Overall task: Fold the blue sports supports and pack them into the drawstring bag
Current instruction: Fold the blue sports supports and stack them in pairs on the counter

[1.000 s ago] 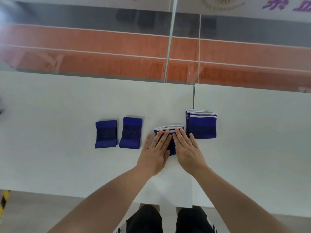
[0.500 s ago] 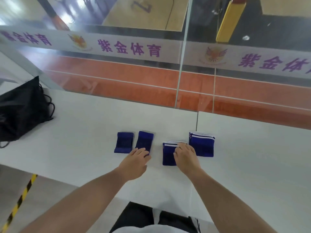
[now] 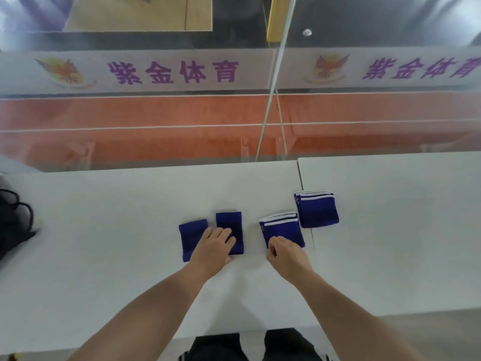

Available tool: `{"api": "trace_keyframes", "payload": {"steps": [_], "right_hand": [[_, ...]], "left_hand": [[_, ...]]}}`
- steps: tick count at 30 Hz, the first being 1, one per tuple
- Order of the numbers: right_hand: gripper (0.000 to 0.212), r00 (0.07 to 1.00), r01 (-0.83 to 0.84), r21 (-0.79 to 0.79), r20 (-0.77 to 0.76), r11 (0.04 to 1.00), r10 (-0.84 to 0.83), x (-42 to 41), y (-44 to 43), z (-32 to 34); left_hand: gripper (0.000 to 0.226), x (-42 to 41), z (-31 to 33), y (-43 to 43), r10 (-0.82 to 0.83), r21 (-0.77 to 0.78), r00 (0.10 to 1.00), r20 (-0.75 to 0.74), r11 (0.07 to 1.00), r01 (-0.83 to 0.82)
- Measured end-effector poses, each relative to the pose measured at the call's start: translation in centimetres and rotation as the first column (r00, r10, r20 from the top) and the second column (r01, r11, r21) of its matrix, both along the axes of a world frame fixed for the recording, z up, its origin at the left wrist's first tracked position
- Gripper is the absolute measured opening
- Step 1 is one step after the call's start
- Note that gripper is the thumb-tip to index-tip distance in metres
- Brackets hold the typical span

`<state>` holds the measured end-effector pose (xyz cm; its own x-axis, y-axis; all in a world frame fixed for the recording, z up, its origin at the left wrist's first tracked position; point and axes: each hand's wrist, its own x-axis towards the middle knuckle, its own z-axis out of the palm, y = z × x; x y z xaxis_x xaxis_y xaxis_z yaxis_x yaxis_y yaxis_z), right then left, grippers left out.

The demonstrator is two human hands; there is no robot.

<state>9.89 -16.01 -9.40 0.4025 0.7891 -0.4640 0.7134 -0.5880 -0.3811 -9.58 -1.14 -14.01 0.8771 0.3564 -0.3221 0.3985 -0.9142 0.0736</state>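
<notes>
Four folded blue supports lie in a row on the white table point(image 3: 104, 269). My left hand point(image 3: 212, 247) rests over the near parts of the two plain blue supports point(image 3: 191, 237) point(image 3: 230, 222), fingertips on the right one; its thumb is hidden. My right hand point(image 3: 286, 254) has curled fingers pinching the near edge of the white-trimmed support point(image 3: 282, 229). A second white-trimmed support point(image 3: 317, 211) lies untouched further right. The black drawstring bag point(image 3: 13, 222) shows partly at the left edge.
A seam point(image 3: 302, 178) splits the table just behind the white-trimmed supports. A glass wall point(image 3: 268, 113) with a printed banner stands along the table's far edge. My dark-trousered legs point(image 3: 250, 345) show below the near edge.
Both hands left the third support's top. My left hand slid left onto the two plain supports; my right hand drew back to that support's near edge and curled. The camera tilted up.
</notes>
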Motion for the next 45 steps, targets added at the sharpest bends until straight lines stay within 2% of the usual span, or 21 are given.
{"api": "trace_keyframes", "payload": {"steps": [5,7,8,11,12,16,19,22,25,27,31,34,38,40,43,45], "right_hand": [[0.020,0.998,0.062,-0.012,-0.029,0.998,-0.062,-2.5,1.5,-0.3],[0.015,0.998,0.052,0.041,-0.049,0.998,-0.050,-3.4,2.2,-0.4],[0.011,0.998,0.027,0.071,-0.056,0.997,-0.023,-3.6,2.5,-0.5],[0.046,0.990,-0.115,0.036,-0.078,0.993,0.117,-3.9,3.3,-0.8],[0.050,0.984,-0.147,0.031,-0.095,0.989,0.149,-4.0,3.7,-0.8],[0.026,0.985,-0.154,0.012,-0.077,0.988,0.154,-4.7,5.0,-0.9],[0.021,0.993,-0.045,-0.028,-0.106,0.999,0.041,-4.7,5.4,-1.4],[0.023,0.999,-0.008,-0.033,-0.048,0.999,0.007,-4.6,6.1,-1.8],[0.031,0.993,-0.052,-0.069,0.105,0.996,0.059,-4.7,7.1,-2.0],[0.035,0.978,-0.075,-0.122,0.187,0.990,0.097,-4.8,7.6,-2.5],[0.040,0.964,-0.034,-0.156,0.255,0.987,0.074,-5.0,8.2,-3.4],[0.048,0.958,-0.003,-0.158,0.282,0.987,0.047,-4.6,8.6,-3.2],[0.053,0.947,-0.081,-0.205,0.288,0.975,0.139,-4.1,9.4,-1.4],[0.047,0.943,-0.132,-0.178,0.281,0.975,0.179,-3.9,9.9,-0.2],[0.023,0.932,-0.209,-0.077,0.287,0.975,0.223,-3.9,10.7,1.2],[0.018,0.923,-0.270,-0.037,0.277,0.962,0.269,-4.4,11.1,1.7]], "left_hand": [[0.019,0.1,-1.0,1.4,-0.163,0.086,0.977,0.137,0.985,0.152],[0.022,0.0,-1.2,1.6,-0.163,0.063,0.968,0.188,0.986,0.154],[0.023,0.0,-1.2,1.8,-0.140,0.032,0.965,0.223,0.990,0.136],[0.021,-0.1,-0.5,2.0,-0.045,-0.124,0.957,0.286,0.989,0.083],[0.021,-0.2,-0.1,1.9,-0.004,-0.196,0.962,0.274,0.979,0.060],[0.025,-0.7,2.0,1.5,0.215,-0.481,0.968,0.132,0.868,-0.127],[0.036,-0.8,2.2,1.9,0.327,-0.592,0.942,0.067,0.773,-0.226],[0.035,-0.7,0.9,2.2,0.323,-0.537,0.945,0.055,0.808,-0.245],[0.036,-0.4,-0.2,2.4,0.266,-0.310,0.959,0.103,0.924,-0.223],[0.042,0.2,-0.4,2.5,0.286,-0.210,0.953,0.103,0.942,-0.260],[0.051,1.1,-1.0,3.2,0.396,-0.174,0.917,0.044,0.907,-0.383],[0.051,1.4,-1.0,3.2,0.396,-0.137,0.918,0.019,0.911,-0.390],[0.052,1.2,0.3,2.9,0.381,-0.105,0.924,0.034,0.921,-0.376],[0.041,0.3,1.0,2.8,0.310,-0.135,0.944,0.115,0.946,-0.295],[0.018,-2.2,1.9,3.0,0.242,-0.192,0.937,0.252,0.961,-0.197],[0.023,-4.4,2.1,3.2,0.238,-0.205,0.943,0.232,0.960,-0.192]]}}
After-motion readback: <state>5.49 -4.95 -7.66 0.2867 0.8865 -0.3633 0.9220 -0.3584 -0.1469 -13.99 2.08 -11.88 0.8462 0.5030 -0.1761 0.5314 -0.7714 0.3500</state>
